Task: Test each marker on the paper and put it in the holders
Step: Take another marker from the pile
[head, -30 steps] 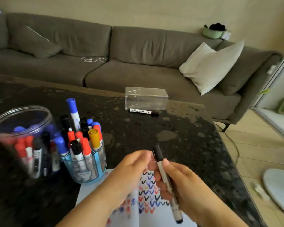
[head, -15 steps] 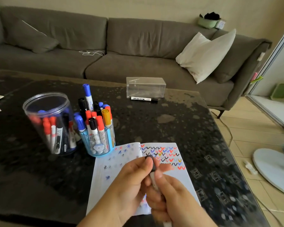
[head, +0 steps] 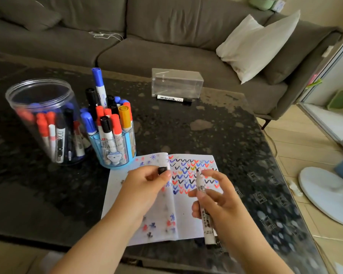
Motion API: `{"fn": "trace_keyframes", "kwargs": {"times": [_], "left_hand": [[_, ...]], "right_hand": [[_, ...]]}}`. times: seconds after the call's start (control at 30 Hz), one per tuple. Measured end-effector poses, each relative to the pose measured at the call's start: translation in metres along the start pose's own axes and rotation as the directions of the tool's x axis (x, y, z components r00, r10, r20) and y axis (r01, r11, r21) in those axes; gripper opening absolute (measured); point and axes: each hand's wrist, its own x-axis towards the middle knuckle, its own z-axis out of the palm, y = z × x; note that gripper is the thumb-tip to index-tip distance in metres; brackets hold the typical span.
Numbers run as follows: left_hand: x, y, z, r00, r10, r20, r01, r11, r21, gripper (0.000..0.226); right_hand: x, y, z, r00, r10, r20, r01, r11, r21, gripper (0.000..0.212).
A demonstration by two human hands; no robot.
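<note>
An open paper booklet point(head: 188, 220) covered in coloured check marks lies on the dark table. My right hand point(head: 220, 202) grips an uncapped white marker point(head: 203, 206), tip pointing up over the right page. My left hand point(head: 145, 186) pinches its black cap point(head: 162, 170) above the left page. A blue holder point(head: 115, 149) packed with several markers stands left of the booklet. Beside it stands a clear round jar point(head: 38, 107) with several more markers.
A clear rectangular box point(head: 176, 83) sits at the table's far side, with a loose black marker point(head: 173, 99) lying in front of it. A grey sofa with a white pillow point(head: 253, 44) lies behind. A white fan base point(head: 329, 192) stands on the floor at right.
The cap has come off the marker: my left hand now holds it apart, to the left. The view has tilted down toward the booklet.
</note>
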Motion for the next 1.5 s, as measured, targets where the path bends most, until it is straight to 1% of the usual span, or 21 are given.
{"fn": "trace_keyframes", "kwargs": {"times": [0.03, 0.07, 0.13, 0.17, 0.23, 0.27, 0.3, 0.33, 0.37, 0.4, 0.43, 0.5, 0.63, 0.73, 0.8, 0.97, 1.27, 1.5], "left_hand": [[0.001, -0.001, 0.0, 1.0, 0.027, 0.012, -0.027, 0.999, 0.024, 0.007], [0.001, -0.004, 0.0, 0.998, 0.063, 0.028, -0.064, 0.996, 0.06, 0.005], [0.003, -0.008, 0.001, 0.99, 0.127, 0.062, -0.135, 0.98, 0.148, 0.006], [0.002, -0.008, 0.001, 0.985, 0.154, 0.077, -0.166, 0.966, 0.197, 0.006], [0.002, -0.011, 0.002, 0.974, 0.202, 0.104, -0.224, 0.934, 0.277, 0.011], [0.003, -0.013, 0.003, 0.969, 0.219, 0.115, -0.244, 0.921, 0.304, 0.013], [0.003, -0.013, 0.004, 0.965, 0.233, 0.124, -0.261, 0.907, 0.331, 0.015], [0.003, -0.014, 0.006, 0.96, 0.245, 0.135, -0.278, 0.893, 0.354, 0.015], [0.003, -0.014, 0.007, 0.955, 0.26, 0.143, -0.295, 0.882, 0.368, 0.016], [0.003, -0.015, 0.008, 0.949, 0.276, 0.152, -0.314, 0.869, 0.383, 0.017], [0.002, -0.016, 0.01, 0.942, 0.292, 0.163, -0.334, 0.855, 0.398, 0.019], [0.002, -0.017, 0.011, 0.929, 0.319, 0.19, -0.37, 0.832, 0.412, 0.02], [0.004, -0.022, 0.013, 0.902, 0.354, 0.247, -0.43, 0.787, 0.444, 0.018], [0.004, -0.025, 0.016, 0.892, 0.354, 0.281, -0.451, 0.743, 0.495, 0.019], [0.005, -0.026, 0.018, 0.889, 0.356, 0.287, -0.457, 0.73, 0.509, 0.02], [0.005, -0.027, 0.019, 0.89, 0.365, 0.273, -0.456, 0.735, 0.502, 0.019], [0.005, -0.027, 0.019, 0.886, 0.377, 0.271, -0.464, 0.732, 0.499, 0.017], [0.005, -0.028, 0.02, 0.886, 0.378, 0.27, -0.464, 0.744, 0.48, 0.018]], "right_hand": [[0.002, -0.003, -0.001, 1.0, 0.013, -0.007, -0.013, 0.995, 0.095, 0.02], [0.005, -0.005, -0.003, 0.999, 0.042, -0.008, -0.04, 0.98, 0.194, 0.018], [0.014, -0.003, -0.008, 0.995, 0.103, 0.007, -0.097, 0.914, 0.395, 0.024], [0.018, -0.001, -0.011, 0.993, 0.12, 0.012, -0.112, 0.882, 0.459, 0.024], [0.025, 0.005, -0.015, 0.993, 0.12, 0.014, -0.112, 0.874, 0.473, 0.023], [0.027, 0.009, -0.016, 0.995, 0.099, 0.013, -0.094, 0.892, 0.441, 0.022], [0.029, 0.015, -0.018, 0.998, 0.057, -0.002, -0.052, 0.93, 0.365, 0.017], [0.031, 0.019, -0.019, 1.0, 0.004, -0.015, 0.0, 0.97, 0.241, 0.01], [0.032, 0.022, -0.021, 0.998, -0.06, -0.028, 0.063, 0.994, 0.086, 0.013], [0.033, 0.024, -0.021, 0.993, -0.111, -0.027, 0.109, 0.992, -0.06, 0.023], [0.034, 0.024, -0.021, 0.988, -0.151, -0.02, 0.146, 0.977, -0.157, 0.029], [0.037, 0.025, -0.02, 0.981, -0.193, -0.028, 0.182, 0.956, -0.229, 0.035], [0.045, 0.031, -0.021, 0.96, -0.269, -0.083, 0.224, 0.909, -0.352, 0.022], [0.047, 0.041, -0.023, 0.945, -0.3, -0.131, 0.236, 0.901, -0.363, 0.026], [0.048, 0.044, -0.023, 0.937, -0.325, -0.128, 0.256, 0.889, -0.38, 0.027], [0.05, 0.046, -0.023, 0.939, -0.333, -0.088, 0.26, 0.854, -0.45, 0.026], [0.051, 0.046, -0.022, 0.942, -0.328, -0.067, 0.26, 0.843, -0.471, 0.033], [0.052, 0.046, -0.022, 0.926, -0.349, -0.142, 0.237, 0.834, -0.499, 0.033]]}}
